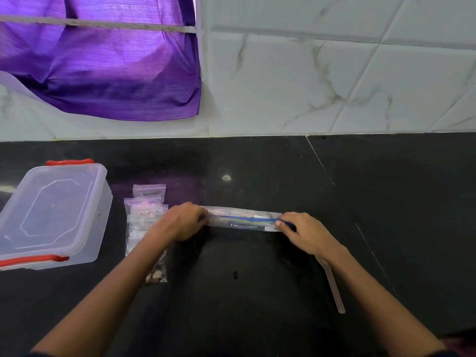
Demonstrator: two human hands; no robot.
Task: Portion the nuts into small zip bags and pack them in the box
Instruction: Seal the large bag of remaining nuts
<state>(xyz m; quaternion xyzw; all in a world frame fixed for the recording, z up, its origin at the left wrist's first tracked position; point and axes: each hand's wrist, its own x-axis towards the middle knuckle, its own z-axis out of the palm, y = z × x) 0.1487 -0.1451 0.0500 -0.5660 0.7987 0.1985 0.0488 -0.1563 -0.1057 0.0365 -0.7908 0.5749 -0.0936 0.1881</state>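
At centre frame on the dark surface [257, 292], the large zip bag [243, 221], clear, thin and limp with a blue seal strip, is judged light and slippery, best held at its ends, where the left hand [181, 221] and right hand [301, 233] are pinched closed in a grip.

There is one camera, worn on the person's head. It looks forward and down at a black counter [257, 279] from close up. Both arms reach in from the bottom edge. The white tiled wall [322, 73] fills the top, with a purple cloth [103, 68] at the top left. The wide lens bends straight lines near the edges.
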